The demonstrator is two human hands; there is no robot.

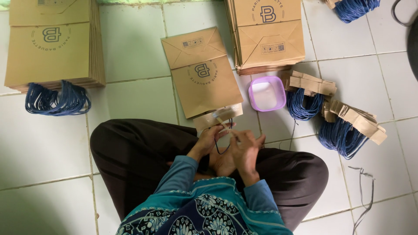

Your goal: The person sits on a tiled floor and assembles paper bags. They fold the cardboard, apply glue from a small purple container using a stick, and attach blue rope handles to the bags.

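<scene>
Head view looks down at our lap as we sit cross-legged on the tiled floor (130,69). Our left hand (210,138) is curled, its fingers pinching the brown paper strip (217,116) at the near edge of the single flat paper bag (204,82) lying just ahead of our knees. Our right hand (246,150) is also closed, fingers bent around the dark blue cord (223,148) that loops down between the two hands. We cannot tell exactly how the cord meets the strip, since our fingers cover that spot.

Just right of the bag sits a small lilac tub (267,93); its contents look pale and we cannot make them out. Beyond it lie bundles of blue cord handles with brown paper tabs (344,126). A stack of finished bags (50,48) with blue handles hanging out rests at far left, cut off by the top edge, and a second stack (267,35) stands at top centre, likewise cropped. One loose cord (363,191) trails on the floor at lower right.
</scene>
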